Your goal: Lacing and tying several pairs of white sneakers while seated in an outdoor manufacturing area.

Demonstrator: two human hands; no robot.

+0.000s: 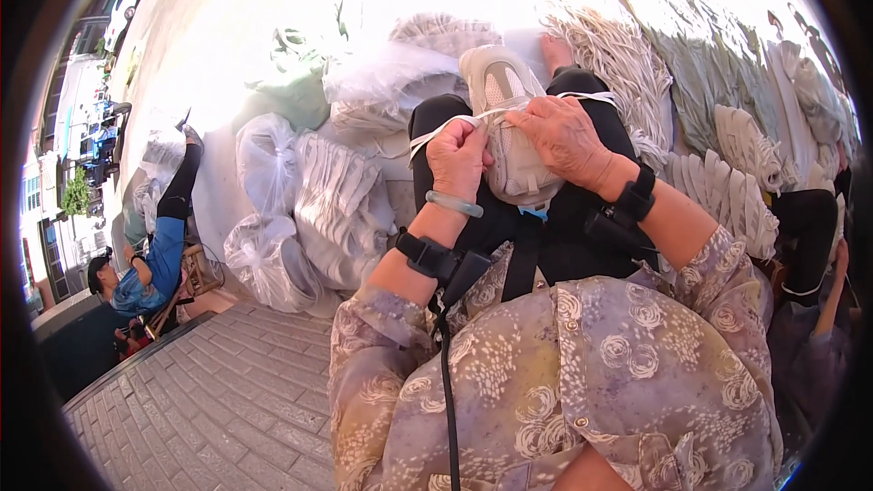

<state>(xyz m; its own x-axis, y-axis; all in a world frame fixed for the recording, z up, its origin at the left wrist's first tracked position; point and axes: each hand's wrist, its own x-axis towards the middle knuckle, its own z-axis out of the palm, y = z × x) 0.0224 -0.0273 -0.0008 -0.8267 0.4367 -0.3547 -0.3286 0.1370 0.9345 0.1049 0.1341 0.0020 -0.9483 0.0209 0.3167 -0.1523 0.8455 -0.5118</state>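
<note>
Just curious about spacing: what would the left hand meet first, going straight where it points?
Beyond the shoelace at its fingertips, the left hand would likely meet the beige sneaker; depth is unclear.

Shoe [514, 165], beige; lace [492, 113], off-white; trousers [568, 235], black; shirt [605, 345], mauve and tan with pale rose print; bangle [455, 205], pale grey-green; paving [232, 400], grey.

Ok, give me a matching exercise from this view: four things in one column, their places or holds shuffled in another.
1. Shoe
2. White lace
3. Bracelet
4. Brick paving

A. Around the left wrist
B. Lower left of the picture
C. Held by left hand and right hand
D. Between black trouser legs

Pairs: 1-D, 2-C, 3-A, 4-B
</note>
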